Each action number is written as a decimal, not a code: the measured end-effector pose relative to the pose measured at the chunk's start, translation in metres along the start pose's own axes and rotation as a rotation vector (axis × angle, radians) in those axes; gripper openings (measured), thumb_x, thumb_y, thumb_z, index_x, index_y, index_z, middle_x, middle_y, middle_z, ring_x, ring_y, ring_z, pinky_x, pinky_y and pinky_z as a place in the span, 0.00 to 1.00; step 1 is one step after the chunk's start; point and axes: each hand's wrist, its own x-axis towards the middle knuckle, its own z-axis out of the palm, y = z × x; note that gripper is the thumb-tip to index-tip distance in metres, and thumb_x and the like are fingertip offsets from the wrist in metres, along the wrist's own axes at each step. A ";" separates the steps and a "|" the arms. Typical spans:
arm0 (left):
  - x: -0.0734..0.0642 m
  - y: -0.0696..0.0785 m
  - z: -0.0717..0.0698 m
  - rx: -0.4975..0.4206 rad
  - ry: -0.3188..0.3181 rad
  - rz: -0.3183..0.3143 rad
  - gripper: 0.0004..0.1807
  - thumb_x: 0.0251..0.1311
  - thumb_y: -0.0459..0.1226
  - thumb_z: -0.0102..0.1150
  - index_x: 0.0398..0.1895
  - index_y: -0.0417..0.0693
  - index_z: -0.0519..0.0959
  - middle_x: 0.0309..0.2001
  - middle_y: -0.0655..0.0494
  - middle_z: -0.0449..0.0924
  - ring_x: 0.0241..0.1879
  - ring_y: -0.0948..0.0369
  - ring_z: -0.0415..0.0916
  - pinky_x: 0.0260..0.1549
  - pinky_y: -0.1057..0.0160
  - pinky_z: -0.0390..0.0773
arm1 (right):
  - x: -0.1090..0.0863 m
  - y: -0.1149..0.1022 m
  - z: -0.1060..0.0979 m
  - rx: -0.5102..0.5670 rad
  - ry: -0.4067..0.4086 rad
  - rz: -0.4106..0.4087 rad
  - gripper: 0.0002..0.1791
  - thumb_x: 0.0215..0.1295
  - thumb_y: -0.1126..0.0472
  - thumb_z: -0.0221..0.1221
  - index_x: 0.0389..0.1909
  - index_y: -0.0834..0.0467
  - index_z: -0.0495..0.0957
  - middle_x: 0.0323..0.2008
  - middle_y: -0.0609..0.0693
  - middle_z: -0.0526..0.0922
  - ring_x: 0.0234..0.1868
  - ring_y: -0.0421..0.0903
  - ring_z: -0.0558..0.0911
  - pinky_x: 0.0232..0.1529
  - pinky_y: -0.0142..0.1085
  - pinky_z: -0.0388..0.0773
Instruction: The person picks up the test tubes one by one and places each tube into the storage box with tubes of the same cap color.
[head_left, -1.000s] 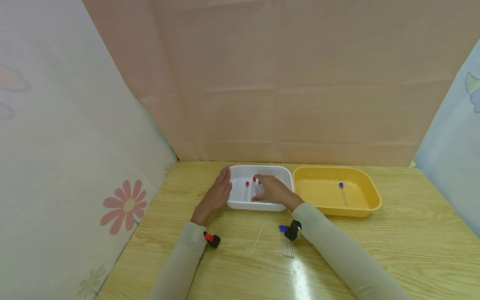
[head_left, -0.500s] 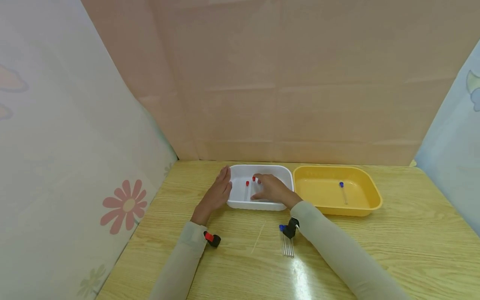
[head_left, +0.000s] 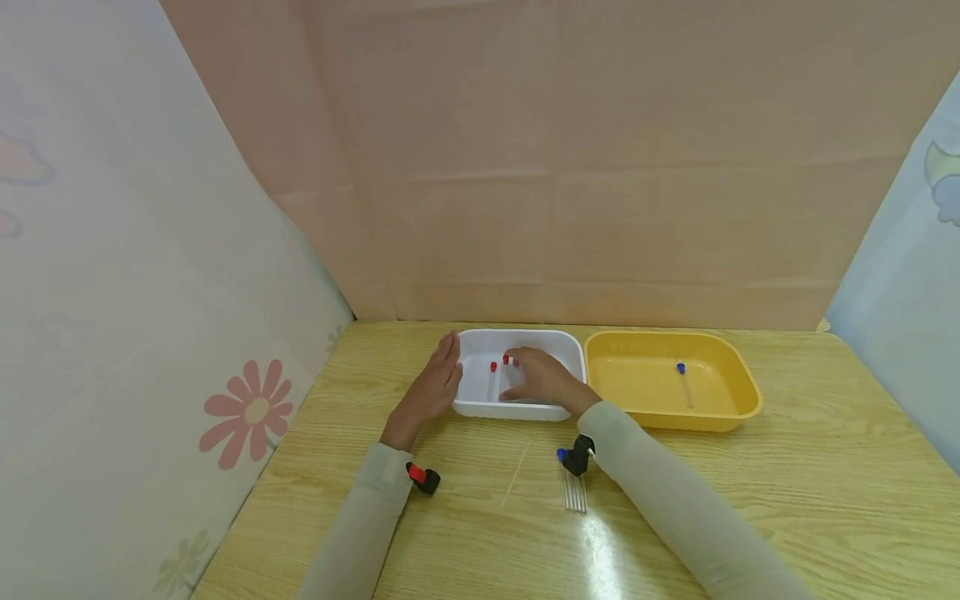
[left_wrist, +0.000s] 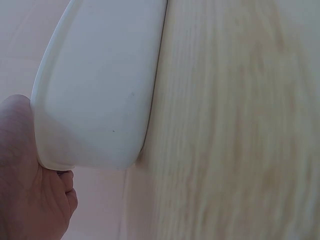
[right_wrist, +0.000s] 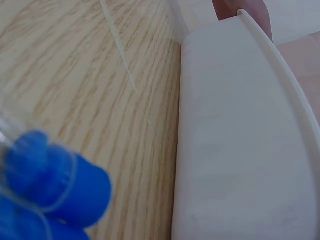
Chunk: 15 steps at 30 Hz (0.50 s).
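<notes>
My left hand (head_left: 432, 387) holds the left end of a white plastic tray (head_left: 480, 410). In the left wrist view its thumb lies over the tray's rim and the fingers lie outside. My right hand (head_left: 547, 379) reaches into the same tray, its fingertips at the red cap of a clear test tube (head_left: 506, 360) and its thumb near the tube's lower end. Part of another red cap shows under those fingers. To their left a red-capped test tube (head_left: 492, 383) lies apart on the tray floor. The right palm hides the tray's right part.
Beside the white tray stands a yellow tray (head_left: 637, 392) with one blue-capped test tube (head_left: 686, 387) in it. Several clear test tubes (head_left: 573, 496) lie on the wooden table below my right wrist, and blue caps (right_wrist: 82, 192) show close up in the right wrist view.
My right hand shifts very slightly left inside the white tray, along with the red-capped test tube at its fingertips. The left hand stays at the tray's end.
</notes>
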 end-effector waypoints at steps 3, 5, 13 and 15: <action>0.001 -0.001 0.000 0.009 -0.006 -0.006 0.32 0.82 0.40 0.32 0.80 0.37 0.40 0.82 0.46 0.35 0.81 0.50 0.32 0.76 0.50 0.43 | 0.000 0.000 0.001 -0.017 -0.003 -0.003 0.46 0.49 0.45 0.79 0.65 0.64 0.75 0.53 0.56 0.83 0.55 0.53 0.78 0.65 0.48 0.72; 0.001 -0.001 0.000 0.012 -0.007 -0.007 0.32 0.82 0.40 0.32 0.80 0.37 0.40 0.82 0.45 0.36 0.81 0.52 0.31 0.76 0.50 0.43 | 0.001 0.000 0.002 -0.034 -0.003 -0.008 0.46 0.50 0.45 0.78 0.65 0.64 0.75 0.56 0.58 0.81 0.59 0.55 0.77 0.66 0.48 0.71; 0.003 0.000 -0.001 0.020 0.002 -0.007 0.32 0.82 0.40 0.32 0.80 0.37 0.41 0.82 0.44 0.37 0.81 0.51 0.32 0.76 0.50 0.43 | 0.002 0.001 0.002 -0.086 -0.009 -0.028 0.45 0.50 0.42 0.77 0.64 0.64 0.76 0.62 0.61 0.78 0.63 0.58 0.75 0.68 0.49 0.69; 0.003 0.000 -0.001 0.018 -0.004 -0.012 0.32 0.82 0.40 0.32 0.80 0.37 0.41 0.82 0.44 0.36 0.81 0.53 0.30 0.76 0.50 0.43 | 0.002 0.002 0.002 -0.093 -0.009 -0.033 0.45 0.50 0.42 0.77 0.64 0.64 0.76 0.62 0.62 0.78 0.62 0.58 0.75 0.67 0.49 0.70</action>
